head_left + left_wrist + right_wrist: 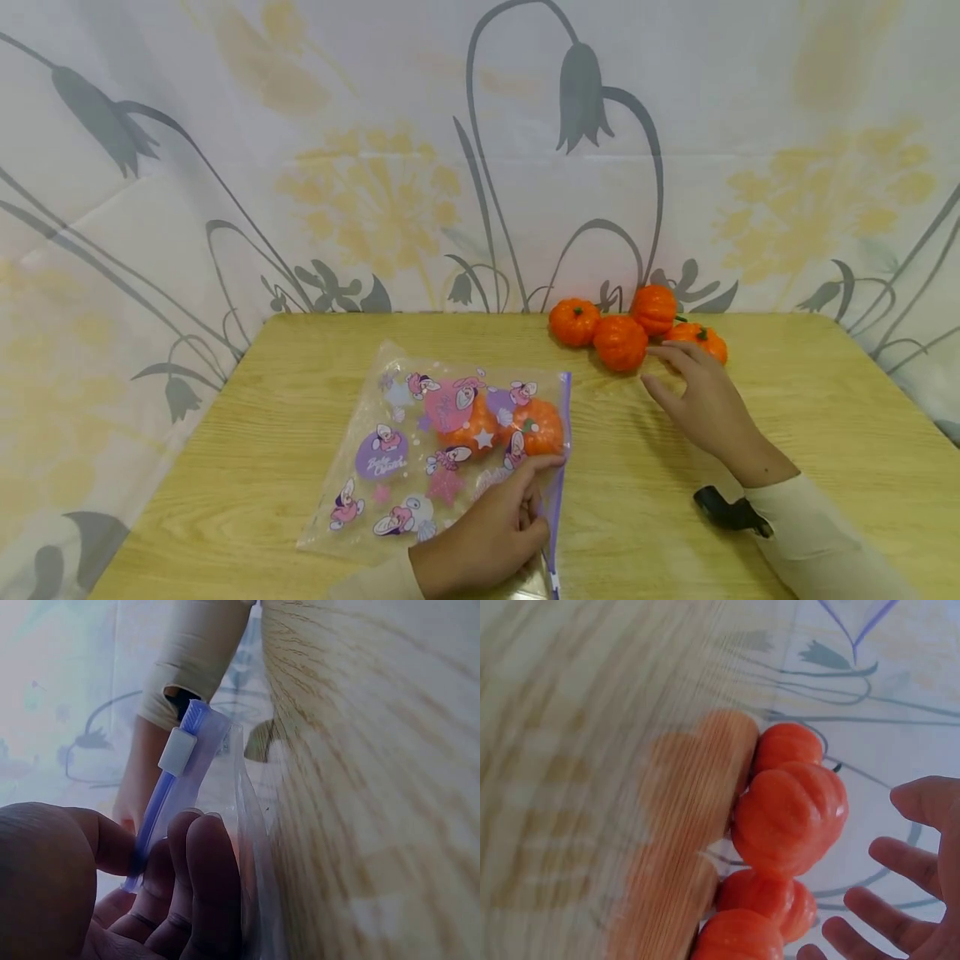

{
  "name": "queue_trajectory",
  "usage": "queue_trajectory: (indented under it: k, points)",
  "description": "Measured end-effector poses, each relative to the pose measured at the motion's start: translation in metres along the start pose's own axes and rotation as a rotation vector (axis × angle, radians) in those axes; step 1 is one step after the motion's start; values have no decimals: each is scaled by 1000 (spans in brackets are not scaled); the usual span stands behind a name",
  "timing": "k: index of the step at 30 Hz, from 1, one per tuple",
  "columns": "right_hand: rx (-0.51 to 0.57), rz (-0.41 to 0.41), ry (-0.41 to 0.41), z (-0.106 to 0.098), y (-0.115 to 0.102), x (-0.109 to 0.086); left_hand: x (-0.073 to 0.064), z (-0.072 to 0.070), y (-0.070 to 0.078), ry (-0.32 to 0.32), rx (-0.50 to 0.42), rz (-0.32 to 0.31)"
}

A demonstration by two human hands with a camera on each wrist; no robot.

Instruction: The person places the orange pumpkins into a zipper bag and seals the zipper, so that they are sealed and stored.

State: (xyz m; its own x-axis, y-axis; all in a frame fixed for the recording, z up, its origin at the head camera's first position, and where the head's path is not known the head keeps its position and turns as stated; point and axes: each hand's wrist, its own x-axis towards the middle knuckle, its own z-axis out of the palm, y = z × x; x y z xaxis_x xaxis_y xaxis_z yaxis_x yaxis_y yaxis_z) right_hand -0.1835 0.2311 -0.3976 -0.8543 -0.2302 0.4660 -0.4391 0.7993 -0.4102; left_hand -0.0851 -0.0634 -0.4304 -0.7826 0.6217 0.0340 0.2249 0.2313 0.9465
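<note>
Behind the table, across the upper frame: one backdrop, grey and yellow flowers. Lower right: one black device at the right sleeve. Centre to lower left: one clear bag, lying on the table, two orange pumpkins inside, partly masked by its printed figures. Left hand covers the bag's lower right part, thumb and finger pinching its purple zip. Right of centre: four loose pumpkins, grouped near the far edge; right hand beside them, fingers apart, holding nothing.

Left wrist view: thumb against the zip, white slider shown large. Right wrist view: backdrop visible between thumb and nearest pumpkin; orange reflection on the table, unseen from the head.

Writing: white script, purple disc, bag's left half; too blurred to read surely.
</note>
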Motion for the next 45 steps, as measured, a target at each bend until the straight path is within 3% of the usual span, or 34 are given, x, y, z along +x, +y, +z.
queue_trajectory:
  k: [7,12,24,35,45]
  points:
    - [3,31,59,-1,12,4,-1,0,-1,-14,-78,-40]
    - [-1,111,62,-4,19,3,-2,0,-3,-20,-94,-51]
    - [-21,284,-137,-11,40,5,-1,-3,-6,-28,-103,-61]
    - [13,283,-294,-13,57,4,0,-3,-5,-35,-108,-45]
    - [-69,250,-243,-11,56,1,0,-4,-3,-41,-114,-49]
